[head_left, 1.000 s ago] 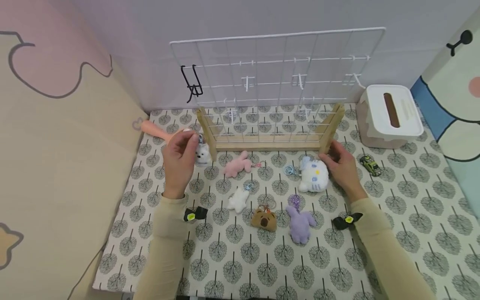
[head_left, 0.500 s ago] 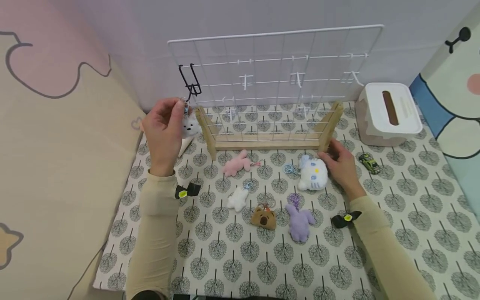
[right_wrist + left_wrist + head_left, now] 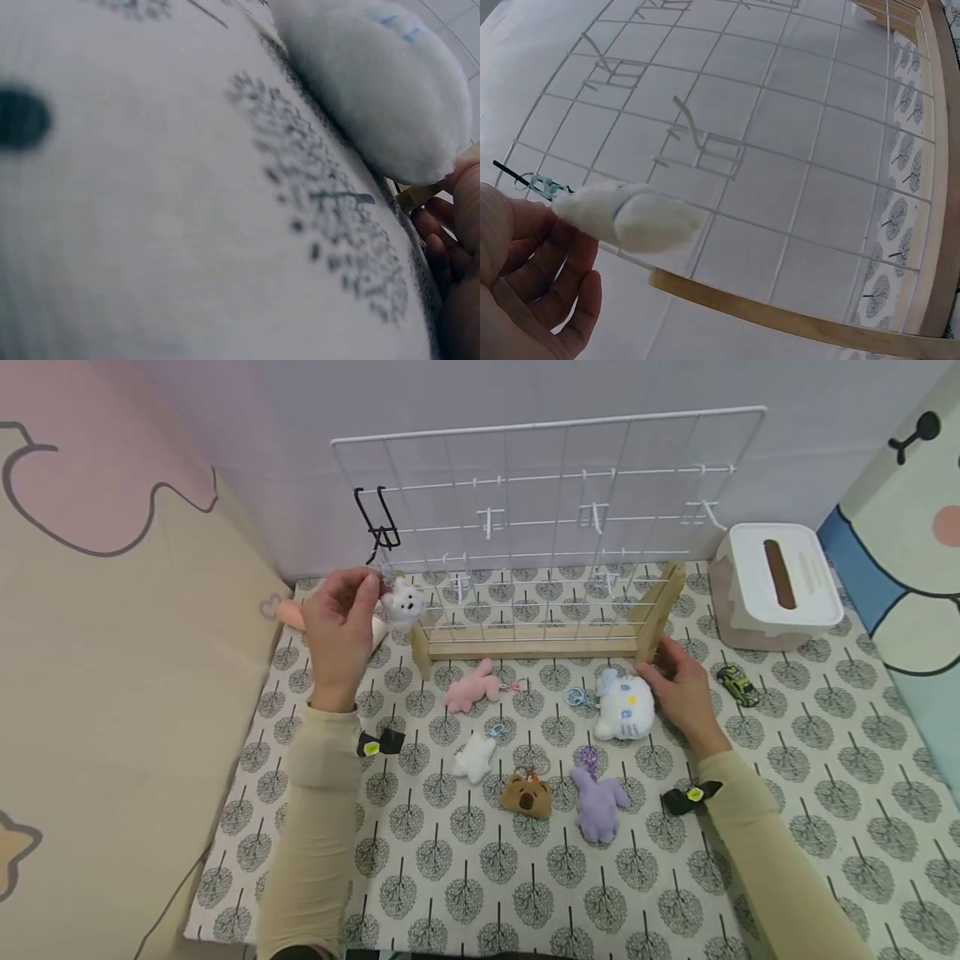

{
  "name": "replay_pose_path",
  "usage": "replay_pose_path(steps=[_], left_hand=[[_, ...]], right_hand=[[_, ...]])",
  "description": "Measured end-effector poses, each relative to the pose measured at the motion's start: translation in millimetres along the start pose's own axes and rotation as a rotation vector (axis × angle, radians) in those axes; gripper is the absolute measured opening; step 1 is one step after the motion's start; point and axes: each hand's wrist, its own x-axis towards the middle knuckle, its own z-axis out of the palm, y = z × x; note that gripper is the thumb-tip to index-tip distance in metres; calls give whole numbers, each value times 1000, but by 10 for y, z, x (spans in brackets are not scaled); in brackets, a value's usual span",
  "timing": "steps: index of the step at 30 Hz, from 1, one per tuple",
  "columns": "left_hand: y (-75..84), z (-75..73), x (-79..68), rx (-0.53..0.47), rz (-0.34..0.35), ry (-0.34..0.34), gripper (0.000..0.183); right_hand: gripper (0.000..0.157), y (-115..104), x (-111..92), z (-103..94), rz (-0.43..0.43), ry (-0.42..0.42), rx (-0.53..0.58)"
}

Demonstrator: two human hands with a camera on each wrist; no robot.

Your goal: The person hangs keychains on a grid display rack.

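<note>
My left hand (image 3: 341,631) pinches a small white plush bear keychain (image 3: 403,603) by its top, at the left end of a white wire grid rack (image 3: 555,518). In the left wrist view the keychain's pale blue clasp (image 3: 546,186) and ring are at the black hook (image 3: 510,174); the ring appears to be around the rod. My right hand (image 3: 681,689) holds the rack's right wooden foot (image 3: 651,639) between thumb and fingers. Close beside that thumb lies a white plush cat-head keychain (image 3: 627,706), also seen in the right wrist view.
Pink (image 3: 472,687), white (image 3: 476,757), brown bear (image 3: 527,797) and purple (image 3: 598,806) plush keychains lie before the rack. White hooks (image 3: 596,517) hang on the grid. A tissue box (image 3: 783,585) and toy car (image 3: 738,686) stand right; a peach-coloured handle (image 3: 291,613) lies left.
My left hand has risen from beside the left wooden foot to the black hook, bringing the bear keychain up, then shifted slightly right. The right hand has stayed at the right foot.
</note>
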Motion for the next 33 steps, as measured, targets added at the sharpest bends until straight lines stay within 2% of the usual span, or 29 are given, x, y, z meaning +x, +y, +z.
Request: replay_pose_path(steps=[4, 7, 9, 12, 16, 20, 24, 28, 31, 33], left_hand=[[-174, -35, -116, 36, -54, 2, 18], [-352, -46, -274, 66, -102, -8, 19], [-473, -22, -400, 94, -137, -40, 18], [-637, 84, -591, 167, -170, -147, 17], [-797, 321, -774, 274, -207, -371, 22], [-928, 557, -851, 364, -223, -581, 34], [-1014, 732, -862, 516, -170, -739, 40], [-1015, 810, -863, 616, -148, -814, 43], [-1018, 832, -863, 638, -132, -812, 43], [-1036, 851, -864, 652, -96, -819, 44]], right_hand=[[60, 4, 4, 3, -7, 3, -2], [60, 13, 11, 3, -2, 3, 0], [60, 16, 16, 0, 1, 3, 4], [60, 24, 23, 0, 1, 8, 4], [59, 24, 22, 9, -8, 17, 3], [59, 24, 14, 26, -4, 13, 19], [60, 40, 7, 36, 3, 7, 18], [60, 47, 12, 31, -4, 7, 11], [60, 33, 17, 16, -9, 9, 9], [60, 22, 16, 1, -6, 11, 11]])
